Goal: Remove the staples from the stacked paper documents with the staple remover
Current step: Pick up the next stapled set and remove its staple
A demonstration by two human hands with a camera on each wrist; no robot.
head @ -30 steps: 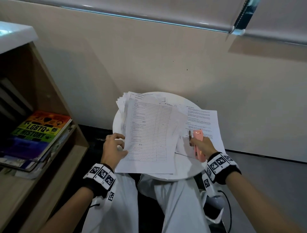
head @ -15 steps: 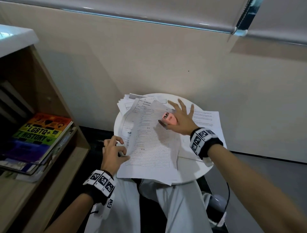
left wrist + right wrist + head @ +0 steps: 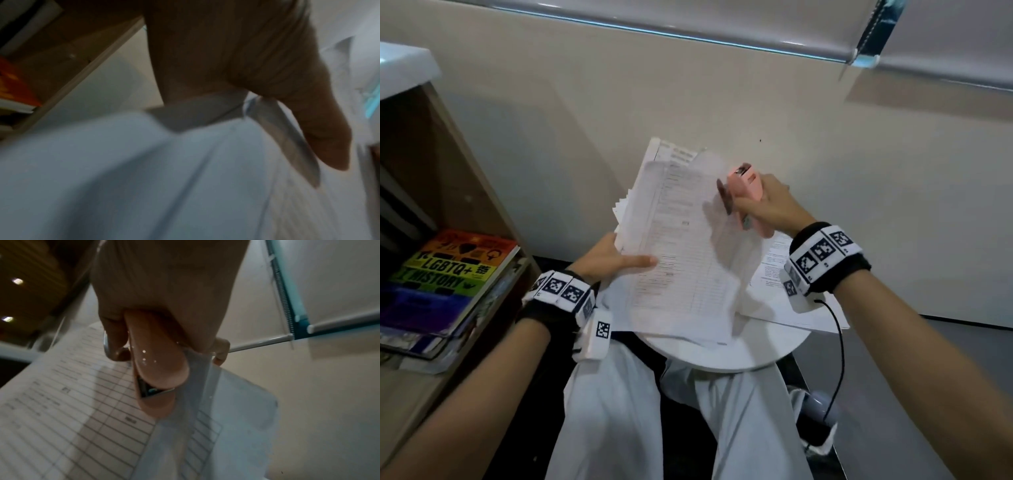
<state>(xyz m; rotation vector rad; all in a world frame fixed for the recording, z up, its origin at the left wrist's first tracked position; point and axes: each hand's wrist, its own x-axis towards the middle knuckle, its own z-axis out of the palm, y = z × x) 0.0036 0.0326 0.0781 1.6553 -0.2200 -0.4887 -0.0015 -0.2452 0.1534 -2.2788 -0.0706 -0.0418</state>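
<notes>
Stapled documents: a sheaf of printed forms, lifted off the round white table and tilted up toward the wall, lower edge near the table's front rim. Judged light, limp and prone to fan or tear; best taken at an edge close to the bound corner so the sheets stayed taut. No staple could be made out in any view.

Left hand: pinched the sheaf at its left edge, thumb flat on the top sheet, fingers behind; the left wrist view showed the same pinch, blurred.

Staple remover: pink plastic body with a dark metal tip, hard and glossy, likely slippery. It stood at the sheaf's upper right part, tip against or just beside the top sheet; contact could not be told.

Right hand: fingers curled round the remover's body, clamped on it; the right wrist view showed a loose sheet lying beside the tool.

Further papers: lay flat on the table's right side, under the right wrist.

Wooden shelf: at left, with a stack of books.
</notes>
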